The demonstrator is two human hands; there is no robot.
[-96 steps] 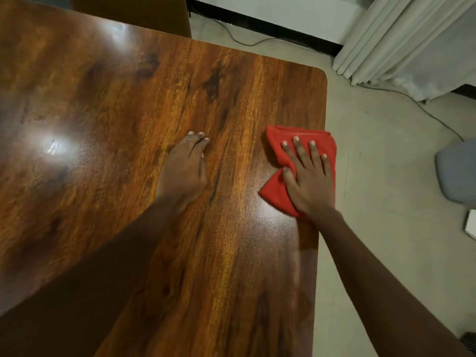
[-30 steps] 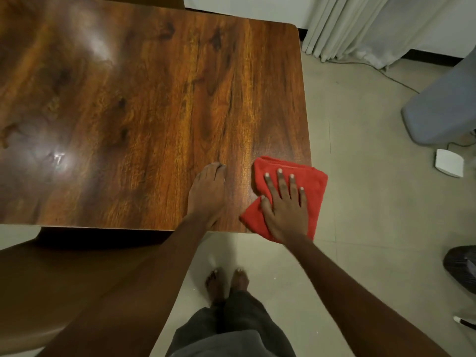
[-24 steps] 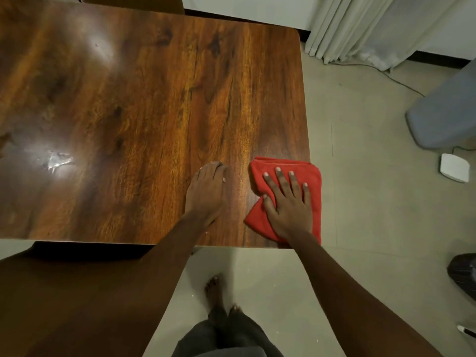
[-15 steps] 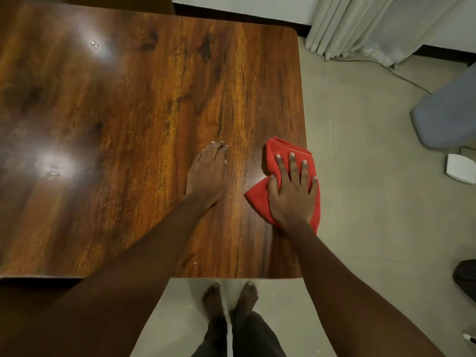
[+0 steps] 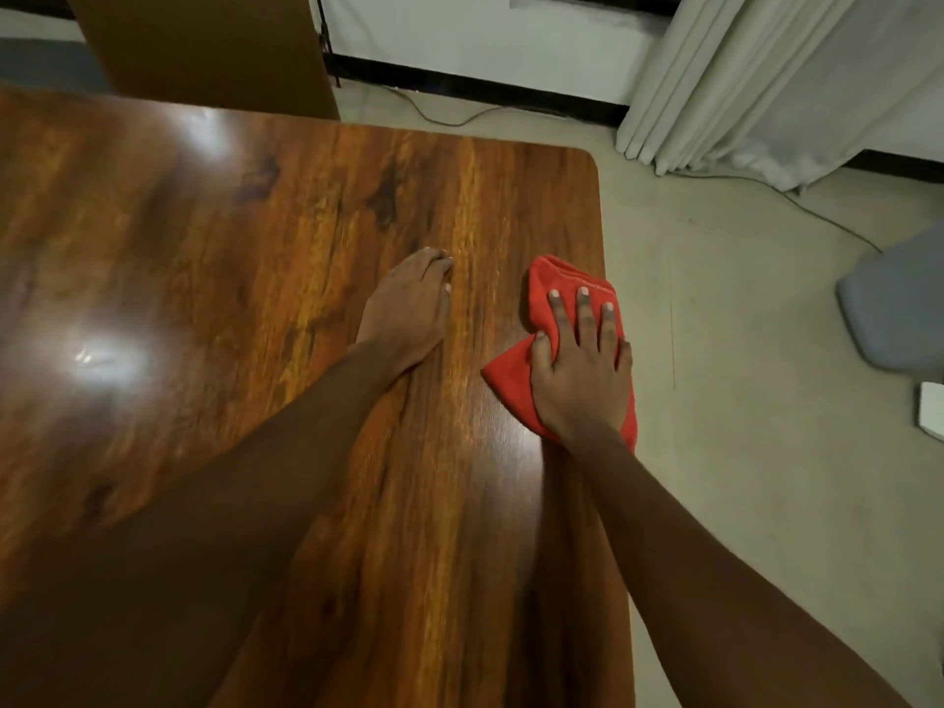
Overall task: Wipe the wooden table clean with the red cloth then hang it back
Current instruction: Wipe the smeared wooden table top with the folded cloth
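A glossy brown wooden table (image 5: 255, 258) fills the left and middle of the head view. A folded red cloth (image 5: 554, 286) lies at the table's right edge, partly overhanging it. My right hand (image 5: 580, 373) presses flat on the cloth with fingers spread, covering most of it. My left hand (image 5: 408, 311) rests palm down on the bare wood, fingers together, a hand's width left of the cloth and holding nothing.
A brown chair back or board (image 5: 204, 48) stands behind the table's far edge. White curtains (image 5: 766, 79) hang at the back right, with a cable (image 5: 817, 217) on the floor. A grey seat (image 5: 894, 314) and a white box (image 5: 932, 408) sit at the right.
My right hand has pushed the red cloth forward along the table's right edge, away from the near edge. My left hand moved forward with it, and the near edge and feet have left view.
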